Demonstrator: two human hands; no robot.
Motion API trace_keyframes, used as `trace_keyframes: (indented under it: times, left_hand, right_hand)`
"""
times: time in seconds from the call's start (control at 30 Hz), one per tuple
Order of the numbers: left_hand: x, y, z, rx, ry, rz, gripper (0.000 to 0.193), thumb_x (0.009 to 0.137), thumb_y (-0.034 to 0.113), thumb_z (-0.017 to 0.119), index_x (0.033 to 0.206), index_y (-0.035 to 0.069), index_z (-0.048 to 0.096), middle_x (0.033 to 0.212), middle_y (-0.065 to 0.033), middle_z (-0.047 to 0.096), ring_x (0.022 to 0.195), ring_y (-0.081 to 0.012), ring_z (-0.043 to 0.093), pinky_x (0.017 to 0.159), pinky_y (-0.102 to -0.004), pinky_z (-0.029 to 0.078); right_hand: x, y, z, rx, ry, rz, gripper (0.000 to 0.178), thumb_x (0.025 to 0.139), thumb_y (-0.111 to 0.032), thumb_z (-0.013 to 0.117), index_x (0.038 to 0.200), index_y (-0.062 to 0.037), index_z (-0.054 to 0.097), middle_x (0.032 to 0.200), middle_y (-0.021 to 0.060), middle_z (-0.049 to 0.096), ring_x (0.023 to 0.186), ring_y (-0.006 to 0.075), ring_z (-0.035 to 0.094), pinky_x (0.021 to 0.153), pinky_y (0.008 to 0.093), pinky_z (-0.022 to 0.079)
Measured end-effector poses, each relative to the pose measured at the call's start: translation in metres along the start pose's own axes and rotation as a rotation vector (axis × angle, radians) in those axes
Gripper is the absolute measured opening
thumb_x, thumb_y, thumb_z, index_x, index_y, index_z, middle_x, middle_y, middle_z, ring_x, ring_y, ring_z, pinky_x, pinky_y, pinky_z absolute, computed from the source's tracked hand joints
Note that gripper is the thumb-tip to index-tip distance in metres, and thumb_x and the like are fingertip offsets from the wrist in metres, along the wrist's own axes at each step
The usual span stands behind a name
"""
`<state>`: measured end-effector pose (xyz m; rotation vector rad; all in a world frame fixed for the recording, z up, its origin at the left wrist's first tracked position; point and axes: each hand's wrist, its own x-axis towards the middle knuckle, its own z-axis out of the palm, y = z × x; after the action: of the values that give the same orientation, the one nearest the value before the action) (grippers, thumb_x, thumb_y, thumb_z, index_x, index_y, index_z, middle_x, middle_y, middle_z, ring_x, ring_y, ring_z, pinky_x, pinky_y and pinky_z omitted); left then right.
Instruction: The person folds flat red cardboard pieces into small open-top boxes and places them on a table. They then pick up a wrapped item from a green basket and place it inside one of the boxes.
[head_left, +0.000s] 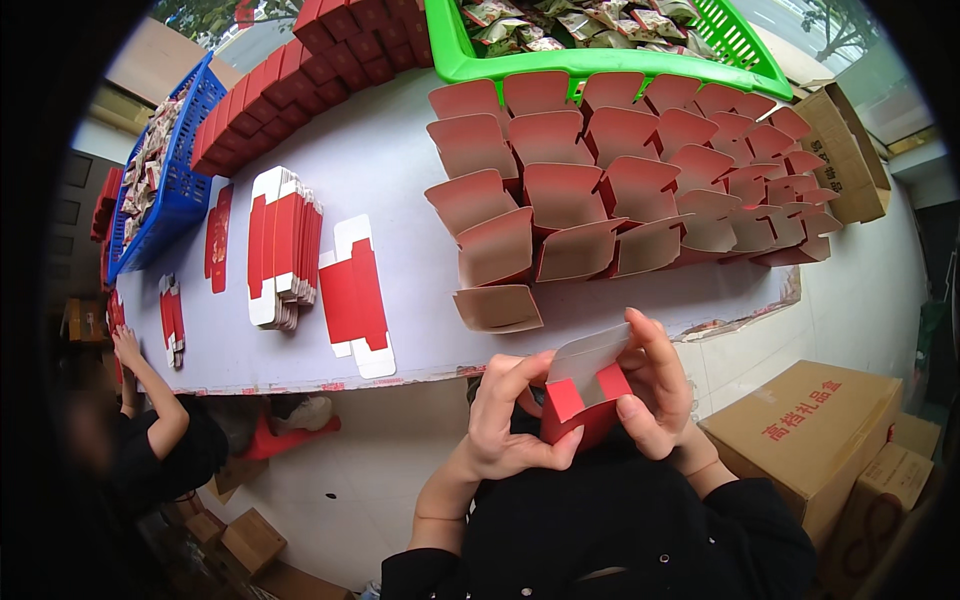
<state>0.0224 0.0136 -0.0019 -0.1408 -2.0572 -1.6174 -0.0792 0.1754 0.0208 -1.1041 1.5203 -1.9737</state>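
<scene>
Just off the table's front edge, my two hands hold a small red paperboard box (pixel 583 425) between them. Its top is open, and a pale grey lid flap stands up at the back. My left hand (pixel 500 420) is closed on the box's left side, thumb on the front. On the other side, the fingers of my right hand (pixel 655 395) reach up to the flap, while the thumb presses the front right edge. Beyond my hands stand several rows of open red boxes (pixel 572 195) with raised flaps. A flattened red and white box (pixel 355 300) lies left of them, beside a stack of flat boxes (pixel 278 245).
A green basket (pixel 610 62) of small packets stands at the back, a blue basket (pixel 165 190) at the far left. Closed red boxes (pixel 270 100) are piled between them. Cartons (pixel 800 430) stand on the floor at right. At left, another person's hand (pixel 128 345) touches the table.
</scene>
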Motion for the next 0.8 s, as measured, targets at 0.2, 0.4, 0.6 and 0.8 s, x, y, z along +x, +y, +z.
trace_keyframes:
  times: [0.2, 0.4, 0.6, 0.8]
  left_hand:
    - [0.005, -0.001, 0.002, 0.033, 0.016, 0.107, 0.061, 0.062, 0.011, 0.080, 0.113, 0.005, 0.048, 0.106, -0.0107, 0.054, 0.090, -0.0201, 0.058, 0.069, -0.0295, 0.052]
    - [0.011, -0.001, 0.001, 0.186, -0.001, 0.183, 0.056, 0.063, 0.006, 0.081, 0.105, 0.008, 0.044, 0.111, -0.0156, 0.054, 0.093, -0.0257, 0.061, 0.075, -0.0330, 0.055]
    - [0.004, -0.009, 0.007, 0.006, 0.088, 0.250, 0.074, 0.064, 0.005, 0.083, 0.113, 0.015, 0.027, 0.110, -0.0185, 0.054, 0.089, -0.0292, 0.064, 0.071, -0.0359, 0.057]
    - [0.009, -0.009, 0.003, 0.071, -0.053, 0.240, 0.079, 0.066, 0.013, 0.083, 0.118, 0.013, 0.024, 0.106, -0.0190, 0.054, 0.087, -0.0244, 0.061, 0.069, -0.0307, 0.055]
  right_hand:
    - [0.004, 0.001, -0.002, 0.347, 0.057, 0.105, 0.041, 0.084, 0.002, 0.054, 0.124, 0.0042, 0.046, 0.119, 0.0164, 0.046, 0.110, 0.0266, 0.054, 0.095, 0.0381, 0.044]
    - [0.008, 0.005, -0.001, 0.098, 0.011, -0.017, 0.016, 0.082, -0.002, 0.061, 0.097, -0.0017, 0.057, 0.113, 0.0211, 0.056, 0.104, 0.0294, 0.058, 0.090, 0.0397, 0.047]
    - [0.016, -0.006, 0.001, -0.118, 0.005, 0.036, 0.023, 0.082, -0.015, 0.070, 0.095, 0.0030, 0.063, 0.105, 0.0203, 0.062, 0.099, 0.0314, 0.061, 0.087, 0.0398, 0.049]
    - [0.014, -0.009, -0.002, -0.258, 0.033, 0.019, 0.022, 0.079, 0.003, 0.067, 0.101, 0.0051, 0.066, 0.097, 0.0170, 0.067, 0.088, 0.0266, 0.066, 0.079, 0.0341, 0.053]
